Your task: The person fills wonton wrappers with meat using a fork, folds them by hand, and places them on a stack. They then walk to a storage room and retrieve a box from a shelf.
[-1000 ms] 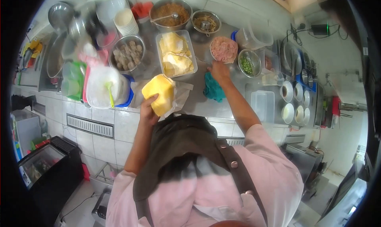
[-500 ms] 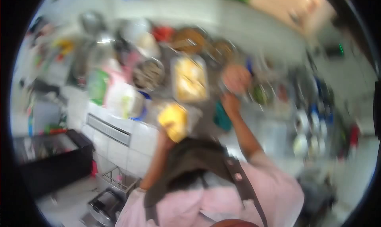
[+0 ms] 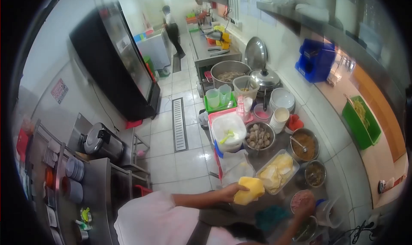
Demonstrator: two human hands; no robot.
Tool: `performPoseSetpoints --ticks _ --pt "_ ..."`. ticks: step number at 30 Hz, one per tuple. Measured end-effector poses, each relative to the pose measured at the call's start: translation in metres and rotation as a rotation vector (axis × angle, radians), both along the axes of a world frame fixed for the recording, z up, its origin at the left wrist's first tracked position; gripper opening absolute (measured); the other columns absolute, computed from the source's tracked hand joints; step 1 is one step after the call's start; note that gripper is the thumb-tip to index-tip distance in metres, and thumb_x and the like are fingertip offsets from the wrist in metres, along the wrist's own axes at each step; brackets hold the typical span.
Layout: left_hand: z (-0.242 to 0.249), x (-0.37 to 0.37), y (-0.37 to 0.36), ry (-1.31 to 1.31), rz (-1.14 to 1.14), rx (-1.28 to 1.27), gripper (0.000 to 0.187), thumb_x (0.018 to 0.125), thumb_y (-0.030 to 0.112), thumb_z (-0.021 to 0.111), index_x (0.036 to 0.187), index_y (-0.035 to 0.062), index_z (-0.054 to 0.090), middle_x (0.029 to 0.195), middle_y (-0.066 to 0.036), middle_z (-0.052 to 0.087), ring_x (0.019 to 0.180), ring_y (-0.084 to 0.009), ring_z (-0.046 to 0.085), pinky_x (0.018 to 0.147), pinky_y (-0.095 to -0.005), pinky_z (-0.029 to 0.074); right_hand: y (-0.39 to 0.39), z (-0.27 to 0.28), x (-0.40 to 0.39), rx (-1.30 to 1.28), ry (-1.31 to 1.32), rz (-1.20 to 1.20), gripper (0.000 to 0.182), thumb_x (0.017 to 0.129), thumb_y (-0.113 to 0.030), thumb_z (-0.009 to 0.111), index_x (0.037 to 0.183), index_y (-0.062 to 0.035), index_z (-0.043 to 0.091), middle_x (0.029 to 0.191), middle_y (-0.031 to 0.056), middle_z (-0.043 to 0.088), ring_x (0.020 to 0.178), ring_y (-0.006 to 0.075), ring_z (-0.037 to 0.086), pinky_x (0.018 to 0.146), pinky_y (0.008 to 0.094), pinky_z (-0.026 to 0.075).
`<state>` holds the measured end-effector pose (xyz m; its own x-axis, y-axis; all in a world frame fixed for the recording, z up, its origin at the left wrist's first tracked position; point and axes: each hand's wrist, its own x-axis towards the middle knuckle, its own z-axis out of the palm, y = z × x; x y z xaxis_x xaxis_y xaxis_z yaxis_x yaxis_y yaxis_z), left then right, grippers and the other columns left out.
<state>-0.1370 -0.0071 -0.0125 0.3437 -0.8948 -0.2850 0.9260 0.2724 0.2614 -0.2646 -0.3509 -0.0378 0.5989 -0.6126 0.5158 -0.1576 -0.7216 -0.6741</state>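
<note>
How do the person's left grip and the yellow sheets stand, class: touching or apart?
Touching. The head view shows it: the left grip holds the yellow sheets at one edge, fingers lying against them with no gap visible.

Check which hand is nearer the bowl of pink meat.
Right. The right hand is at the bowl of pink meat, partly hiding it; the left hand is farther off to the left, holding yellow sheets.

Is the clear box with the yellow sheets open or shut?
Open. No lid covers the clear box, and the yellow sheets inside it show from above.
</note>
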Motion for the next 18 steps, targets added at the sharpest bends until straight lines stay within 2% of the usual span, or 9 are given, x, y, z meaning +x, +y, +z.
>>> performPoseSetpoints --ticks 2,6,8,10,12,15,18 --pt "0.000 -0.005 -0.001 0.001 0.006 0.018 0.063 0.085 0.007 0.059 0.142 0.0016 0.034 0.136 -0.021 0.049 0.122 -0.0368 0.054 0.097 -0.0452 0.050 -0.016 0.021 0.000 -0.013 0.305 -0.174 0.024 0.086 -0.009 0.060 0.108 0.0015 0.061 0.107 0.0189 0.063 0.099 0.0357 0.060 0.086 0.0426 0.048" --pt "0.004 -0.007 0.003 -0.016 0.037 0.096 0.058 0.087 0.008 0.058 0.140 0.0007 0.037 0.133 -0.021 0.051 0.118 -0.0381 0.055 0.097 -0.0465 0.049 -0.025 0.036 0.004 -0.046 0.355 -0.158 0.025 0.088 -0.006 0.057 0.111 0.0017 0.061 0.109 0.0191 0.064 0.101 0.0365 0.061 0.087 0.0429 0.048" --pt "0.003 -0.009 0.008 -0.036 0.061 0.137 0.056 0.088 0.008 0.058 0.139 0.0001 0.037 0.132 -0.021 0.052 0.117 -0.0372 0.057 0.096 -0.0465 0.049 -0.017 0.048 0.003 0.069 0.483 -0.177 0.026 0.088 -0.014 0.056 0.111 -0.0035 0.064 0.112 0.0167 0.064 0.104 0.0360 0.061 0.088 0.0421 0.047" --pt "0.006 -0.012 0.015 -0.056 0.085 0.180 0.055 0.089 0.008 0.058 0.139 -0.0006 0.037 0.130 -0.021 0.053 0.115 -0.0363 0.058 0.096 -0.0465 0.050 -0.026 0.029 -0.006 0.062 0.450 -0.105 0.028 0.088 -0.014 0.055 0.112 -0.0040 0.063 0.113 0.0166 0.065 0.104 0.0362 0.061 0.088 0.0423 0.048" --pt "0.010 -0.013 0.021 0.060 0.094 0.194 0.053 0.089 0.009 0.058 0.138 -0.0009 0.039 0.129 -0.021 0.054 0.115 -0.0363 0.058 0.096 -0.0471 0.049 -0.030 0.019 -0.013 0.050 0.417 -0.035 0.029 0.088 -0.015 0.055 0.114 -0.0045 0.063 0.114 0.0165 0.065 0.104 0.0364 0.062 0.088 0.0425 0.048" --pt "0.007 -0.015 0.028 0.034 0.131 0.192 0.054 0.088 0.008 0.060 0.137 -0.0008 0.040 0.129 -0.023 0.053 0.114 -0.0393 0.057 0.098 -0.0492 0.048 -0.028 0.022 -0.018 -0.002 0.513 -0.060 0.033 0.088 -0.019 0.056 0.117 -0.0056 0.062 0.116 0.0179 0.065 0.105 0.0365 0.062 0.089 0.0424 0.048" --pt "-0.001 -0.017 0.030 -0.014 0.122 0.223 0.054 0.089 0.010 0.059 0.138 -0.0005 0.039 0.130 -0.021 0.054 0.115 -0.0365 0.058 0.098 -0.0481 0.048 -0.030 0.023 -0.021 0.010 0.488 -0.107 0.034 0.086 -0.023 0.059 0.116 -0.0062 0.063 0.115 0.0168 0.066 0.104 0.0357 0.063 0.089 0.0424 0.048"
